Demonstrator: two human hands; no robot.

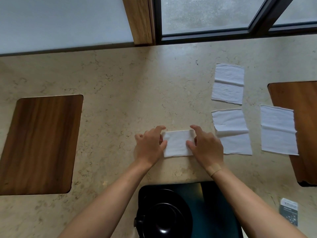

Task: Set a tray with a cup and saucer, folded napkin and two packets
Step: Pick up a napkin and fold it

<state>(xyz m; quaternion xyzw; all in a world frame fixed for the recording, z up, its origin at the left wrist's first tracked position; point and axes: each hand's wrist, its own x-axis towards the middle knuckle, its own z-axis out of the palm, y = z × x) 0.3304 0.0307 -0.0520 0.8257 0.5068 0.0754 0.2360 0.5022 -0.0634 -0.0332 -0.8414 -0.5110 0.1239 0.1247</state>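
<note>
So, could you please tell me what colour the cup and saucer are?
Both the cup and saucer are glossy black, seen in the head view.

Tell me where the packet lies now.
In the head view, the packet lies on the counter at lower right, beside the dark tray, outside it.
</note>
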